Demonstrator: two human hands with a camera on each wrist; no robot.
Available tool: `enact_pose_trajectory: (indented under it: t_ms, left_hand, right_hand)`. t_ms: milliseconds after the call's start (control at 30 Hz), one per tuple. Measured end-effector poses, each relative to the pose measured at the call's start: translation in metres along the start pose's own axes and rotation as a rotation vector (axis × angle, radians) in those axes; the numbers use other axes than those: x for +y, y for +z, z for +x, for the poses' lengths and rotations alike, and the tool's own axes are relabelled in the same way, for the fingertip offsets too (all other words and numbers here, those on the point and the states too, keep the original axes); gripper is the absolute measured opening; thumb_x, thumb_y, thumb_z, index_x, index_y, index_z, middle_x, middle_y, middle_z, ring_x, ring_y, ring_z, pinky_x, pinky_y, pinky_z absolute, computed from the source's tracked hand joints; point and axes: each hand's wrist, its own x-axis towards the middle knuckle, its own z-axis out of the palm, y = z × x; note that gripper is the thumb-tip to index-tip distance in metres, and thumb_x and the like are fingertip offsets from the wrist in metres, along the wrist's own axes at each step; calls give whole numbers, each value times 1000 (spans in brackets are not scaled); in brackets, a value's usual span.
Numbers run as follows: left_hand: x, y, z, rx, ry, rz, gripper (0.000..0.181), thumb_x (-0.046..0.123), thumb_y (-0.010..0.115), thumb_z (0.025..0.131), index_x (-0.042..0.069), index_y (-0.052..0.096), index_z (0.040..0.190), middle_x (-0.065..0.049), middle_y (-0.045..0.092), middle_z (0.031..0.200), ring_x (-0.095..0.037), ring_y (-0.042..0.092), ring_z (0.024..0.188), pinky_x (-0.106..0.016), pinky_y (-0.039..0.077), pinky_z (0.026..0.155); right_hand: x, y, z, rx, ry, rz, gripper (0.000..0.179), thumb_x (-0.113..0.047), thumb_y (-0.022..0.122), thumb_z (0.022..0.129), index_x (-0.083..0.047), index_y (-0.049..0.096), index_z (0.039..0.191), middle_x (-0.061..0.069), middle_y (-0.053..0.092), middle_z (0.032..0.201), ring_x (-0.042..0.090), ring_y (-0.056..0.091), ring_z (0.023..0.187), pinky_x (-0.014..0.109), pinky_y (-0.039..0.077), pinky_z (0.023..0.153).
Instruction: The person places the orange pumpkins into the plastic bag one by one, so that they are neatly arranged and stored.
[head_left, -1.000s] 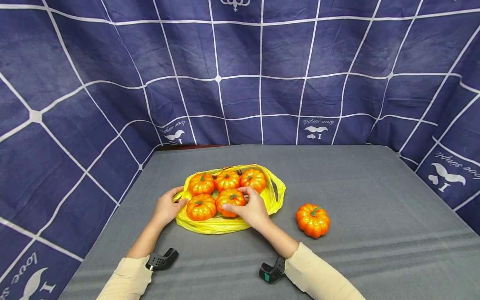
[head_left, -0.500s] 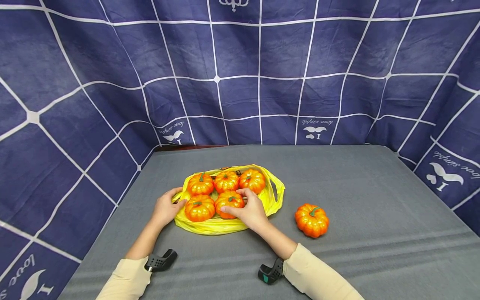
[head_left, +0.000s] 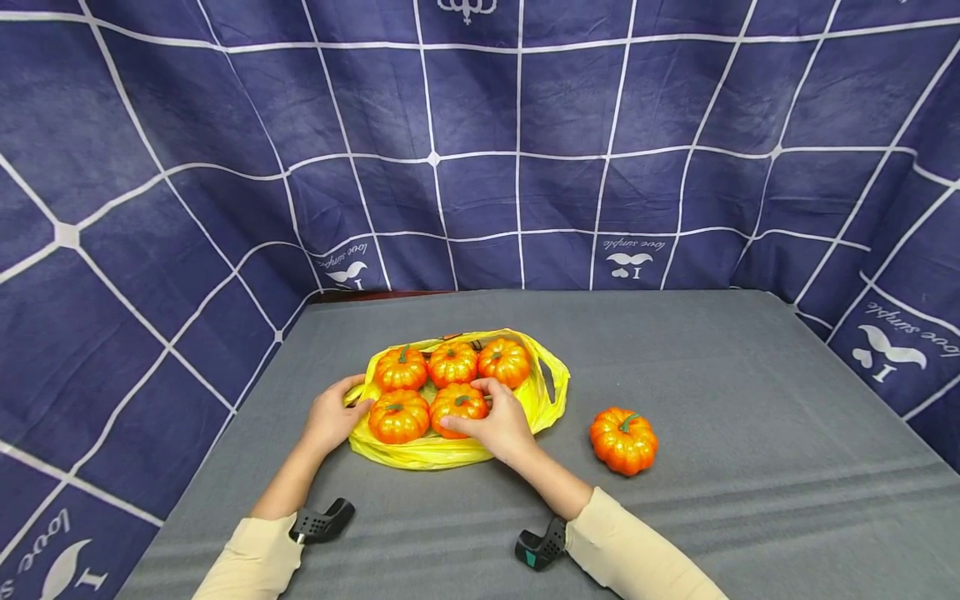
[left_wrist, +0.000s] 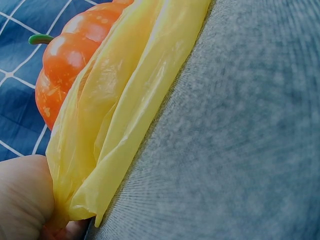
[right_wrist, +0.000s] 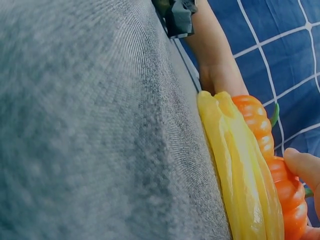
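Several small orange pumpkins with green stems sit in an open yellow plastic bag (head_left: 442, 454) in the head view. My right hand (head_left: 504, 423) grips the front right pumpkin (head_left: 456, 402), thumb on its near side and fingers behind. At the bag's left end, my left hand (head_left: 330, 415) pinches the yellow plastic; the left wrist view has the bag's edge bunched beside the thumb (left_wrist: 25, 192). Close to that hand lies the front left pumpkin (head_left: 399, 417). Behind are a left pumpkin (head_left: 401, 368), a middle one (head_left: 452, 363) and a right one (head_left: 505, 362).
One more pumpkin (head_left: 624, 442) lies on the grey cloth-covered table (head_left: 720, 375), right of the bag. A loose bag handle (head_left: 557, 387) spreads out at the bag's right end. Blue curtains (head_left: 570, 108) with white lines hang behind and at both sides.
The front right pumpkin has sunk slightly lower in the bag, with my right hand still on it. My left hand stays at the bag's left end. The view has shifted a little.
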Motion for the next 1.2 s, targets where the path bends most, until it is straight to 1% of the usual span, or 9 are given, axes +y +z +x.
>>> enact_pose_trajectory:
  t_ms: [167,433,667,767,900,1033,1200]
  left_hand:
    - [-2,0,1,-7,0,-3,48,10,63,92,-8,51,134,-32,51,132,-45,48,120,-55,37,100]
    - [-3,1,0,-4,7,-9,48,10,63,91,-8,51,133,-33,51,131,-45,48,120,-55,37,99]
    - [-4,1,1,-7,7,-4,48,10,64,91,-8,51,133,-33,51,131,-45,49,120,-55,37,99]
    - [-4,1,1,-7,7,-3,48,10,64,91,-8,51,133,-32,51,131,-45,49,119,-55,37,99]
    - [-4,1,1,-2,8,0,47,10,64,90,-8,52,133,-32,52,131,-44,49,119,-55,38,99]
    - [-4,2,2,2,5,1,47,11,65,91,-7,52,133,-32,53,130,-44,50,118,-55,38,99]
    - [-4,1,2,-1,1,-2,48,11,64,91,-7,52,133,-32,52,131,-44,50,118,-55,38,99]
  right_hand:
    - [1,1,0,-1,0,-13,68,-39,88,67,-6,58,118,9,57,112,26,56,103,41,45,90]
    - [-1,0,-1,19,-8,-13,70,-39,89,65,-6,60,119,10,56,115,28,55,107,43,43,93]
    - [-3,-3,0,41,-25,28,68,-37,89,65,-5,61,119,9,58,112,24,55,99,39,46,87]
    - [-6,-7,2,32,-20,58,68,-36,89,67,-4,61,120,11,59,113,25,55,102,40,46,89]
    - [-9,-13,5,21,-24,122,67,-30,88,70,1,58,123,17,60,119,31,56,108,44,46,94]
    - [-11,-21,10,40,-38,168,65,-24,87,72,4,57,123,19,60,120,35,58,109,46,46,95]
    - [-16,-35,13,59,-34,194,63,-21,86,74,5,57,123,19,59,121,34,58,109,45,46,95]
